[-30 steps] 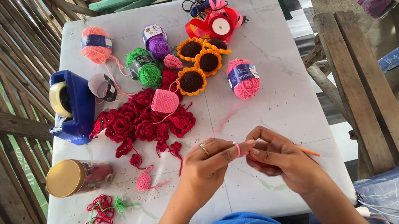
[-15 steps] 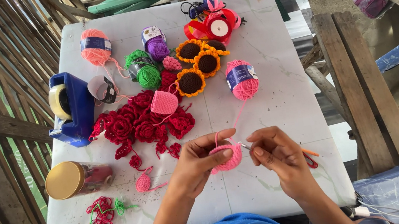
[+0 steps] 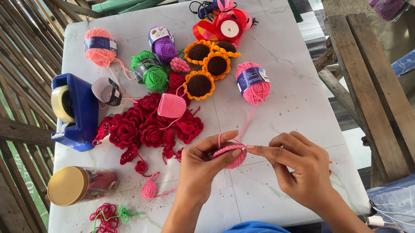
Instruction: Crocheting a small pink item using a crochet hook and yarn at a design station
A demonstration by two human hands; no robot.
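A small pink crochet piece (image 3: 230,155) is held just above the near middle of the white table (image 3: 287,92), pinched between both hands. The grip of the left hand (image 3: 203,167) is closed on its left edge, thumb over fingers. The grip of the right hand (image 3: 300,166) is closed at its right edge, where a crochet hook (image 3: 244,148) is barely seen. A pink strand (image 3: 248,120) is led from the piece up to a pink yarn ball (image 3: 254,82). Red crochet roses (image 3: 139,126) are spread just beyond the left hand, with three crochet sunflowers (image 3: 207,65) behind them. A blue tape dispenser (image 3: 74,111) and a gold-lidded jar (image 3: 78,184) are set along the left edge.
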